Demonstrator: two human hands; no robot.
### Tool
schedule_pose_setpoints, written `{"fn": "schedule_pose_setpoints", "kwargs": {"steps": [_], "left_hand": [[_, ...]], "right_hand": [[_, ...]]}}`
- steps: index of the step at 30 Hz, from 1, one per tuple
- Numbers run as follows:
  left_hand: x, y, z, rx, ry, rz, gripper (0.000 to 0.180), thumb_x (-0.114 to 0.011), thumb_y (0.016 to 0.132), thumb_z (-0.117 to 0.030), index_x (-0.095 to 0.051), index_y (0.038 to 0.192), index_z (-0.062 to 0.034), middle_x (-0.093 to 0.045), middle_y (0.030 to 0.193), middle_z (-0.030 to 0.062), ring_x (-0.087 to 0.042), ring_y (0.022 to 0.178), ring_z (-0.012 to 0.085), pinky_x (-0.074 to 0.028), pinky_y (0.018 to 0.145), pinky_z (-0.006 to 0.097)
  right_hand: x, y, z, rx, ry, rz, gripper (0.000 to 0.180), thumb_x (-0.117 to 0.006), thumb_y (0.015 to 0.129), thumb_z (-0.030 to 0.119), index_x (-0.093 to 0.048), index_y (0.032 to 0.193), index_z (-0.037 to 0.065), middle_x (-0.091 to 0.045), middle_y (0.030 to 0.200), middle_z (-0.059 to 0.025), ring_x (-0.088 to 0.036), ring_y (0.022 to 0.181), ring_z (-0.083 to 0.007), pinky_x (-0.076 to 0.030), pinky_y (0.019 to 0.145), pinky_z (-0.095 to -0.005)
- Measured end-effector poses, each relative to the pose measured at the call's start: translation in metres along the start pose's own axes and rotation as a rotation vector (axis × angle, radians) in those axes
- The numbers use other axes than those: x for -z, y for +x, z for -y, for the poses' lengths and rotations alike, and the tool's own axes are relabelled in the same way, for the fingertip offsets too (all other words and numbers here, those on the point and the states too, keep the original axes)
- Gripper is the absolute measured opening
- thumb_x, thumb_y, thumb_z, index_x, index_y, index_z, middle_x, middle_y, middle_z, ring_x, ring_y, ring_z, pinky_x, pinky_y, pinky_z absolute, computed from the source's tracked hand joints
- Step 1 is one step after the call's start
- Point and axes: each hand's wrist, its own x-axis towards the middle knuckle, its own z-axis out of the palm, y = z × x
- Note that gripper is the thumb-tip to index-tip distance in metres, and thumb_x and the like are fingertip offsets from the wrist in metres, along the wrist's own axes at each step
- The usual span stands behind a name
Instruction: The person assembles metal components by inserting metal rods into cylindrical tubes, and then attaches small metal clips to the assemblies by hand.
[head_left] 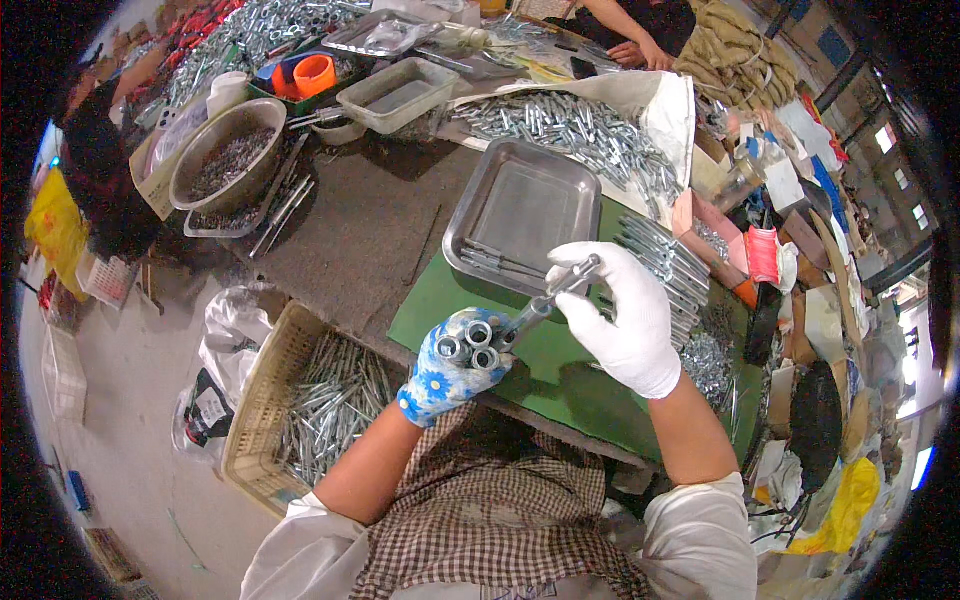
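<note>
My left hand (436,388), in a blue-and-white flowered glove, is closed around several shiny metal tubes (453,349) with their open ends facing up. My right hand (628,318), in a white glove, pinches a slim metal bolt (574,273) between thumb and fingers. The bolt's lower end meets a thicker metal sleeve (528,318) beside the left-hand bundle; whether it sits inside cannot be made out. Just beyond both hands, a steel tray (525,205) holds a few thin rods (500,262) along its near side.
A green mat (425,305) covers the near bench. Rows of metal bolts (665,275) lie right; a pile of metal parts (580,130) rests on white sacking beyond. A basin (185,190) of small parts stands left. Below is a yellowish crate (250,420) of rods. A co-worker's arm (630,30) shows far off.
</note>
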Motion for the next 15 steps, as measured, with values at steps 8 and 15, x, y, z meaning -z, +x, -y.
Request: {"fn": "schedule_pose_setpoints", "kwargs": {"steps": [8, 15], "left_hand": [[0.001, 0.002, -0.004, -0.03, 0.042, 0.011, 0.034, -0.078, 0.07, -0.017, -0.064, 0.098, -0.0034, -0.064, 0.087, 0.0108, -0.062, 0.08, 0.0288, -0.05, 0.075, 0.036], [-0.005, 0.001, -0.008, -0.062, -0.075, -0.002, 0.03, -0.078, 0.072, -0.017, -0.064, 0.096, -0.0044, -0.064, 0.088, 0.0112, -0.062, 0.08, 0.0288, -0.05, 0.073, 0.036]], "right_hand": [[-0.004, -0.004, -0.011, -0.14, 0.29, -0.008, 0.031, -0.064, 0.08, 0.004, -0.059, 0.11, 0.005, -0.066, 0.09, -0.0062, -0.066, 0.081, -0.0157, -0.052, 0.075, -0.0278], [0.008, -0.005, -0.005, -0.069, 0.077, 0.007, 0.031, -0.066, 0.076, 0.003, -0.06, 0.107, 0.007, -0.067, 0.09, -0.007, -0.066, 0.079, -0.019, -0.051, 0.073, -0.0295]]}}
